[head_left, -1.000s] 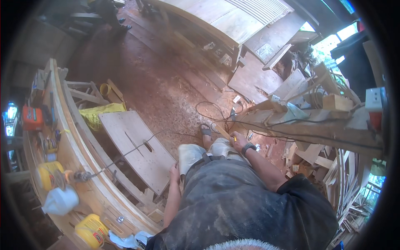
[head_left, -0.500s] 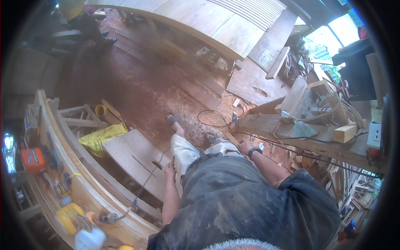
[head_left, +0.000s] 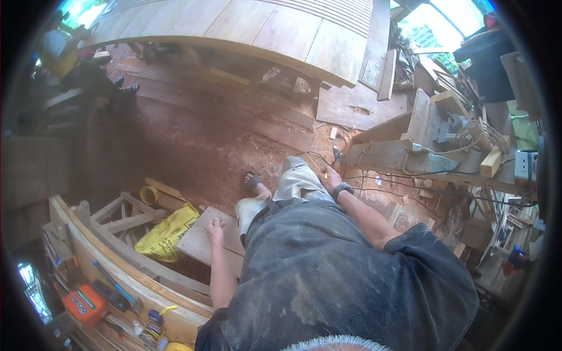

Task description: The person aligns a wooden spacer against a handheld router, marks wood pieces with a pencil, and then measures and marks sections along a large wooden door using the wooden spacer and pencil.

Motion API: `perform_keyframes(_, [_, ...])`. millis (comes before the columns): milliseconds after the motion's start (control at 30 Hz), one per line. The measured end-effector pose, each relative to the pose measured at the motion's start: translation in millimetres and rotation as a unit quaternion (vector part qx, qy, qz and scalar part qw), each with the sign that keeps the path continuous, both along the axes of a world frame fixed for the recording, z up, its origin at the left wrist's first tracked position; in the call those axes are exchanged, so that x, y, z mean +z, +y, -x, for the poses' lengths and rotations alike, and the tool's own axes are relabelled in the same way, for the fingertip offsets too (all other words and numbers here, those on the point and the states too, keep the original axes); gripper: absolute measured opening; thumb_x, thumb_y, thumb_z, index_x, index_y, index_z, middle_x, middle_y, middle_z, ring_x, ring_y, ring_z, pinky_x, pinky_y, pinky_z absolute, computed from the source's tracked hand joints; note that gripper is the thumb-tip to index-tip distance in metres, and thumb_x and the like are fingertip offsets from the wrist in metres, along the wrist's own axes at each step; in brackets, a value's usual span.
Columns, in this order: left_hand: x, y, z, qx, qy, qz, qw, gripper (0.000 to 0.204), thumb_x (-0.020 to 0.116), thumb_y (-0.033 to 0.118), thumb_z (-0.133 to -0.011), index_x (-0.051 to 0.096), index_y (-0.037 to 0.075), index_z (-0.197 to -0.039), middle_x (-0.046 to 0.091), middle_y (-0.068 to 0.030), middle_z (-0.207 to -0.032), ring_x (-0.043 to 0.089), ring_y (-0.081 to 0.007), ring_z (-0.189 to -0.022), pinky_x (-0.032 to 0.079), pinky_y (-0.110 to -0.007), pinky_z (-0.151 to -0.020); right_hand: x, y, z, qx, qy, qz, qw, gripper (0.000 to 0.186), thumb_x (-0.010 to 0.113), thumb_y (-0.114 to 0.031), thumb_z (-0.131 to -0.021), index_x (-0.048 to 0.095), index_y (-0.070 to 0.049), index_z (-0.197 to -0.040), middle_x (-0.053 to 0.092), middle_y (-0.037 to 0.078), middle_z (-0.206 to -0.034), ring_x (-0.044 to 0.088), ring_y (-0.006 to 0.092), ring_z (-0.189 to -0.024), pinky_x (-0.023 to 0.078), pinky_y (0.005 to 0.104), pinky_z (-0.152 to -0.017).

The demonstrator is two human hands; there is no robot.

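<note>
My left hand (head_left: 215, 231) hangs beside my left leg, above a pale board. Its fingers are loosely bent and a little apart, with nothing visible in them. My right hand (head_left: 332, 180) is closed in front of my right thigh, around what looks like a thin wooden strip (head_left: 310, 163). Something small and yellow shows at its fingers, too small to name. A dark band circles the right wrist. The pale board (head_left: 205, 235) lies low at my left, next to a yellow sack (head_left: 170, 233).
A long panelled wooden tabletop (head_left: 252, 23) spans the far side. At the left, a curved wooden bench (head_left: 129, 251) carries an orange box (head_left: 85, 304) and tools. Black cables (head_left: 410, 177) trail by a cluttered wooden bench (head_left: 380, 158) at right. Another person (head_left: 64, 58) is at far left.
My view has shifted and my legs have stepped. The right hand and its strip moved up and left in view. The cable beside my left hand no longer shows there.
</note>
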State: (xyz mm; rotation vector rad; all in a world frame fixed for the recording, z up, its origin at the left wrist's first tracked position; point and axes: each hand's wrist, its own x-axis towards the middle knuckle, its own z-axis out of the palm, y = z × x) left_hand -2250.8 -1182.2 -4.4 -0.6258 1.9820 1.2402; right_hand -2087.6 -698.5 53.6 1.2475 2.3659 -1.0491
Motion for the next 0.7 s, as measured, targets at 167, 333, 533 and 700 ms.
perform_keyframes(167, [20.9, 9.0, 54.4, 0.069, 0.034, -0.006, 0.997, 0.042, 0.049, 0.031, -0.106, 0.055, 0.001, -0.133, 0.069, -0.0120, -0.123, 0.069, -0.0226, -0.102, 0.054, -0.034, -0.084, 18.2, -14.6, 31.6, -0.009, 0.045, -0.003, 0.999, 0.034, 0.059, -0.034, -0.096, 0.061, -0.006, -0.114, 0.067, 0.028, -0.111, 0.064, 0.0450, -0.107, 0.050, 0.0511, -0.092])
perform_keyframes(333, [34.6, 61.1, 82.4, 0.024, 0.014, -0.117, 0.993, 0.044, 0.053, 0.035, -0.105, 0.054, 0.007, -0.139, 0.068, -0.0081, -0.124, 0.067, -0.0156, -0.099, 0.052, -0.027, -0.075, 34.4, -19.7, 80.1, 0.048, 0.139, -0.017, 0.989, 0.026, 0.061, -0.029, -0.097, 0.061, -0.008, -0.113, 0.069, 0.024, -0.101, 0.066, 0.0444, -0.097, 0.053, 0.0497, -0.083])
perform_keyframes(533, [93.2, 170.9, 111.6, -0.100, -0.019, -0.218, 0.971, 0.054, 0.059, 0.043, -0.102, 0.052, 0.006, -0.142, 0.066, -0.0085, -0.126, 0.066, -0.0150, -0.102, 0.053, -0.027, -0.081, 74.2, -32.2, 163.3, 0.156, 0.269, 0.104, 0.945, 0.025, 0.063, -0.028, -0.097, 0.061, -0.009, -0.114, 0.071, 0.022, -0.099, 0.068, 0.0432, -0.094, 0.054, 0.0486, -0.078])
perform_keyframes(700, [135.6, 235.5, 131.9, -0.173, -0.015, -0.319, 0.932, 0.053, 0.056, 0.043, -0.105, 0.053, 0.005, -0.142, 0.065, -0.0092, -0.128, 0.068, -0.0170, -0.104, 0.054, -0.029, -0.083, 80.5, -43.2, 215.9, 0.271, 0.283, 0.131, 0.910, 0.025, 0.063, -0.028, -0.097, 0.063, -0.008, -0.112, 0.072, 0.017, -0.100, 0.070, 0.0379, -0.093, 0.054, 0.0458, -0.080])
